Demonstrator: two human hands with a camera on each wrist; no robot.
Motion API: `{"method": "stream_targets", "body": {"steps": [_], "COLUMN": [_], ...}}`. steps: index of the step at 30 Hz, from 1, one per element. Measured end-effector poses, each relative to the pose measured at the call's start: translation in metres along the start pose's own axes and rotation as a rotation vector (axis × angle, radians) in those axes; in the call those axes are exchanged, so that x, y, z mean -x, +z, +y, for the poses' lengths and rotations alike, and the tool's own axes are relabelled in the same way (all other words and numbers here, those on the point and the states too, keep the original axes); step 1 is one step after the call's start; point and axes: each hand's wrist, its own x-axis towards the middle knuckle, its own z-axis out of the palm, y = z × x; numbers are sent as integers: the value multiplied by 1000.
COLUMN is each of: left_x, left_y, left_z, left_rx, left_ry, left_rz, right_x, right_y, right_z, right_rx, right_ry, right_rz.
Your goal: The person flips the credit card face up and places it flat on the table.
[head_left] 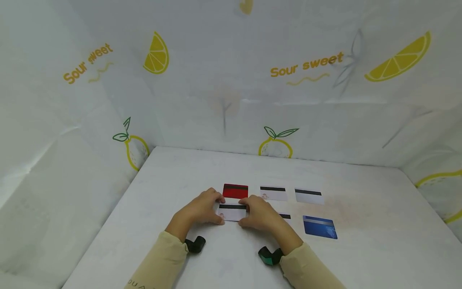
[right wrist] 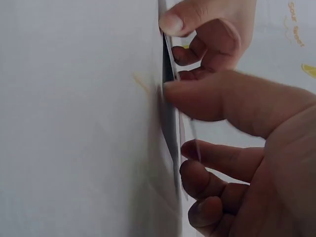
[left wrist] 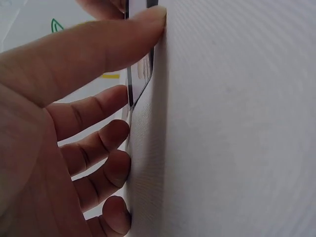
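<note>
A white card with a black magnetic stripe lies face-stripe up between the two hands, a little left of the middle of the table. My left hand pinches its left edge, thumb at the near corner and forefinger at the far one. On the opposite edge my right hand grips it the same way. In the left wrist view the thumb presses against the card, close above the white surface. The right wrist view shows the right thumb at the card, with the left hand beyond.
Beyond the held card is a red card; to its right lie two white striped cards, one nearer the middle, another farther right. A striped card is partly hidden behind the right hand. A blue card lies to the right.
</note>
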Motion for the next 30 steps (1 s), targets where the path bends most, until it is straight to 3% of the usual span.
{"method": "stream_targets", "body": {"steps": [10, 20, 30], "left_x": [1, 2, 5], "left_y": [0, -7, -9], "left_z": [1, 4, 12], "left_rx": [-1, 14, 48], "left_ry": [-14, 77, 133], "left_rz": [5, 55, 73], "right_x": [0, 0, 1], "right_y": [-4, -5, -2], "right_z": [5, -1, -4], "right_rx": [-57, 149, 177], "right_ry": [-25, -152, -169], "right_rz": [3, 147, 175]}}
